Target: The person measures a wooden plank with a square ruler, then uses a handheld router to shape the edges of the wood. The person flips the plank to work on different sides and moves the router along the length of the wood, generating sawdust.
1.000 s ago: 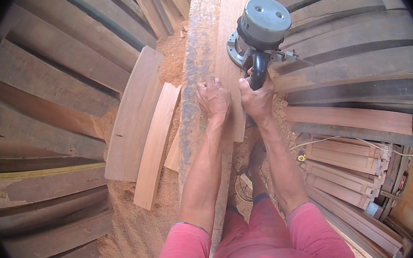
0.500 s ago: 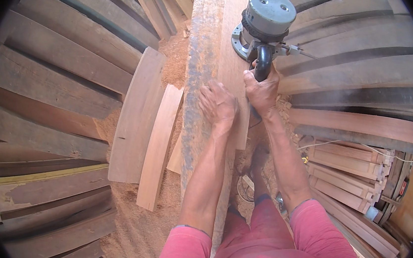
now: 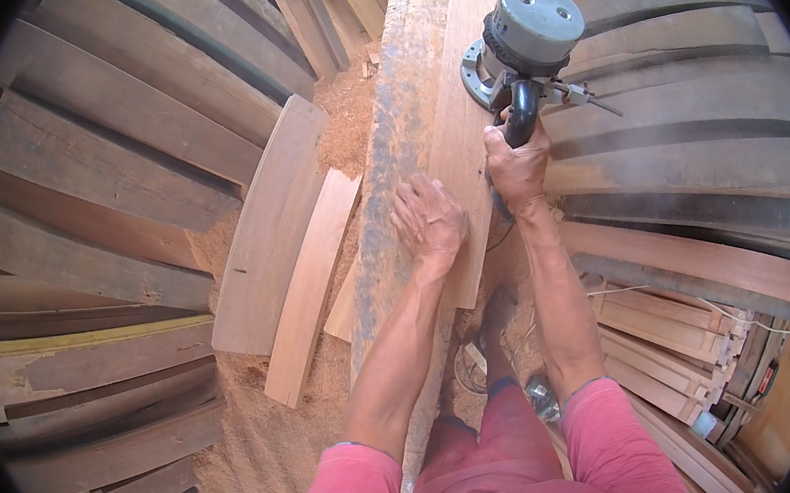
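My right hand [image 3: 518,163] grips the black curved handle of a grey router [image 3: 531,29], whose round base is on a long reddish plank [image 3: 460,126]. My left hand [image 3: 425,217] rests lower and to the left, fingers apart and slightly bent, pressing on the plank and the edge of the stained timber beam [image 3: 379,134] under it. A metal rod [image 3: 605,106] sticks out of the router's right side. A power cord runs down below the handle, partly hidden.
Loose planks [image 3: 265,226] and a pale strip [image 3: 309,293] lie left of the beam on sawdust [image 3: 262,449]. Curved boards [image 3: 101,161] line both sides. Framed wooden pieces [image 3: 657,345] and a white cable [image 3: 755,326] are at lower right. My legs show below the beam.
The router and my right hand have moved slightly up and right along the plank. My left hand sits a little lower and its fingers are more spread. The whole view has shifted slightly.
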`<state>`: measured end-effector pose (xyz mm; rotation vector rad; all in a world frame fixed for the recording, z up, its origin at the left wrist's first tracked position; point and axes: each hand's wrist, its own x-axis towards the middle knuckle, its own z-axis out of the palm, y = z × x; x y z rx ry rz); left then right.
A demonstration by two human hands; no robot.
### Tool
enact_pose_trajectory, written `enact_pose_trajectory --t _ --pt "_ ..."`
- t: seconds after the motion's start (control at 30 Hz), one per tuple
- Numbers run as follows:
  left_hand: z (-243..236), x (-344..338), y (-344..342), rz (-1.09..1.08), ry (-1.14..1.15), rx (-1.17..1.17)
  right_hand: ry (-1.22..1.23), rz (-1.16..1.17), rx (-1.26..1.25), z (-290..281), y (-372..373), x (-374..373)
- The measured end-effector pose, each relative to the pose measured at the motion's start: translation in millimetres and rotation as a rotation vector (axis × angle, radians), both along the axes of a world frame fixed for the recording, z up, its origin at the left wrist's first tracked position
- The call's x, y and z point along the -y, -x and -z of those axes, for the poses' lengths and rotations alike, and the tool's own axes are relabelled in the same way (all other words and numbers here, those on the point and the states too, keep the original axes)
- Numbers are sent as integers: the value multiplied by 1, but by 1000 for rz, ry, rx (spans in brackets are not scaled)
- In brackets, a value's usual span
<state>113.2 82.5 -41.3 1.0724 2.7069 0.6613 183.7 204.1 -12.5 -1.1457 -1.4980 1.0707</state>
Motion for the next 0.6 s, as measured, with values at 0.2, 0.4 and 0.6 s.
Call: enact_pose_trajectory --t 0.2,0.4,0.6 --pt "-3 -17 11 105 12 43 -148 -15 3 0 5 -24" --pt "3 -47 21 109 -67 -47 16 -12 -25 2 9 -38" --pt "5 -85 31 109 -12 4 21 -3 -27 6 14 -57"
